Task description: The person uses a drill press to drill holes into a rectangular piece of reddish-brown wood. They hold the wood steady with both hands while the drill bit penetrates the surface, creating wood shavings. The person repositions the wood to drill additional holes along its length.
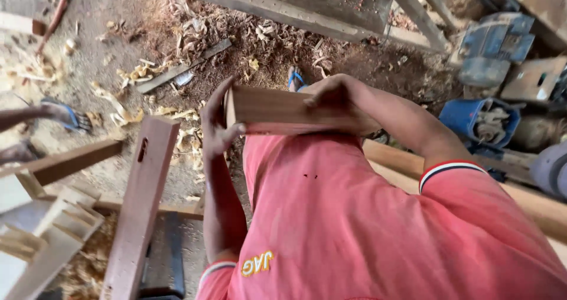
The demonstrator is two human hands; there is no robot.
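the left hand [214, 129], fingers spread, is cupping the left end of a flat reddish-brown wooden board [277, 111] held above the red-shirted lap, long axis lying left-right; the right hand [336, 96] is gripping its top edge. a blue plastic bucket [466, 116] on the dirt floor is holding wood scraps.

Lying loose over the dirt floor [100, 69]: pale wood shavings [195, 34]. Slanting at lower left: a reddish beam with a slot [140, 205], beside tenoned pale boards [53, 241]. Standing at right: a blue motor [493, 46] and a blue bucket [466, 120] of scraps.
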